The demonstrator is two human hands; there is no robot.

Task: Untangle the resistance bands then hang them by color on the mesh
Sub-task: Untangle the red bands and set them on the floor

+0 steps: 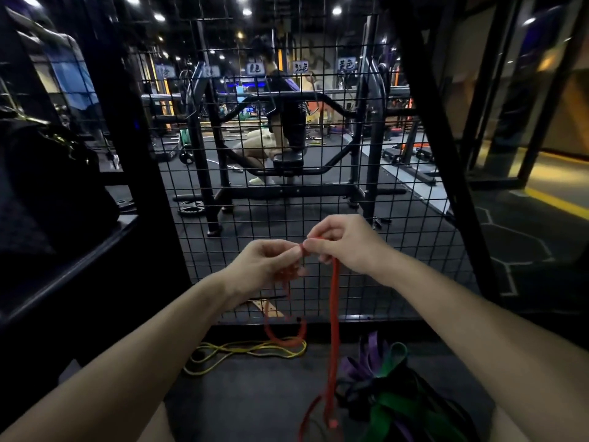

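We pinch the red band [334, 314] w/ left hand [267, 266] & right hand [344, 244], mid-frame, just before the mesh [398, 218]; floor [255, 393] open below.

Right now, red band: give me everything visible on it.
The red band is a thin, rubbery-looking loop, bright red-orange. Both hands hold it in front of the mesh: the left hand grips a bunched, tangled part, and the right hand pinches it just beside that. From the right-hand grip a doubled length hangs straight down to the floor beside the purple, green and black pile. A second strand drops from the left hand and curls over the yellow band.
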